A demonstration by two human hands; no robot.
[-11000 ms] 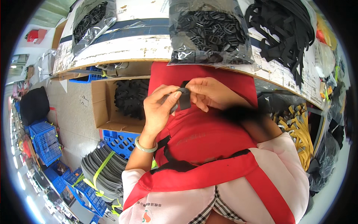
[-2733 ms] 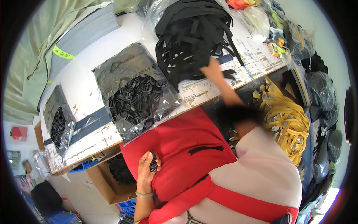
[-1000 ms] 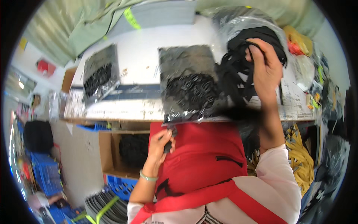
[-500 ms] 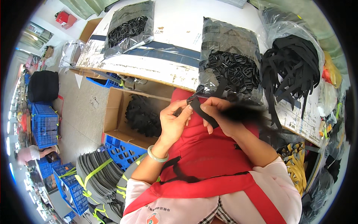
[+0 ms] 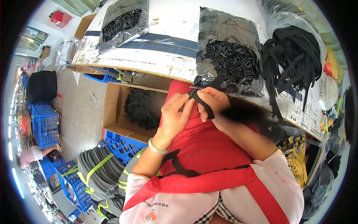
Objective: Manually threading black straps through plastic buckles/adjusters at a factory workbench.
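Both hands are close together over my red apron (image 5: pixel 203 143), working a black webbing strap (image 5: pixel 204 106). My left hand (image 5: pixel 176 111) has its thumb and fingers pinched at the strap's upper end, where a small dark piece, perhaps a buckle, is mostly hidden. Curled round the strap just to the right is my right hand (image 5: pixel 213 101), with a loop of webbing bending down beside its fingers. Straight ahead, a clear bag of black plastic buckles (image 5: pixel 233 61) lies at the table's edge.
A second bag of buckles (image 5: pixel 123 24) rests on the white worktable (image 5: pixel 167 61). Black straps (image 5: pixel 292 56) spill from plastic at right. Below the table stands a cardboard box (image 5: pixel 112 108) of black pieces. Tied grey sheets (image 5: pixel 99 164) and blue crates (image 5: pixel 44 125) are at left.
My right fingers have closed more tightly round the strap, and the webbing is bent into a tighter loop. Both hands sit slightly higher. The view has shifted a little.
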